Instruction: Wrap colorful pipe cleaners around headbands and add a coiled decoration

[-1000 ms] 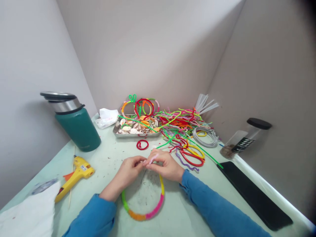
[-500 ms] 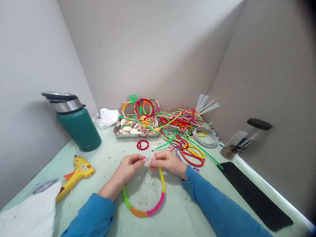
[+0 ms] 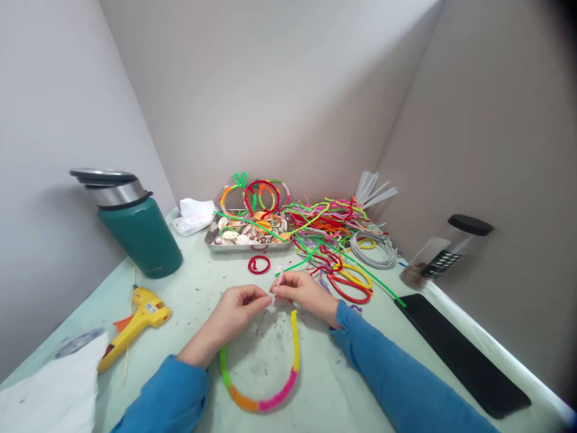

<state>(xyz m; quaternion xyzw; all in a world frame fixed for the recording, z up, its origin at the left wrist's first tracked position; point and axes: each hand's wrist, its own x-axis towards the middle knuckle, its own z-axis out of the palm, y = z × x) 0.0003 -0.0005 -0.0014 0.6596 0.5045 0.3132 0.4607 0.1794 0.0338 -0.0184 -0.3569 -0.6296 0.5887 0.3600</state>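
Both hands meet in the middle of the table at a pale pink pipe cleaner (image 3: 280, 277). My left hand (image 3: 238, 311) pinches it low between thumb and finger. My right hand (image 3: 305, 293) is closed on its upper part, a short length sticking up above the fingers. Below them lies a hoop (image 3: 279, 402) wrapped in green, orange, pink and yellow fuzzy sections. Its yellow end stands free under my right hand. The green side passes beneath my left wrist, so whether the hoop joins the pale pink piece is hidden.
A metal tray (image 3: 246, 247) of shells stands at the back, beside heaped pipe cleaners (image 3: 322, 219). Scissors (image 3: 349, 294) and a wire coil (image 3: 374, 251) lie right. A yellow glue gun (image 3: 135, 325) and green bottle (image 3: 139, 237) are left; a black slab (image 3: 460, 355) lies right.
My hands have come closer together at the pale pink pipe cleaner. The hoop's yellow end now shows apart from my right hand, and the hoop sits slightly lower and farther left.
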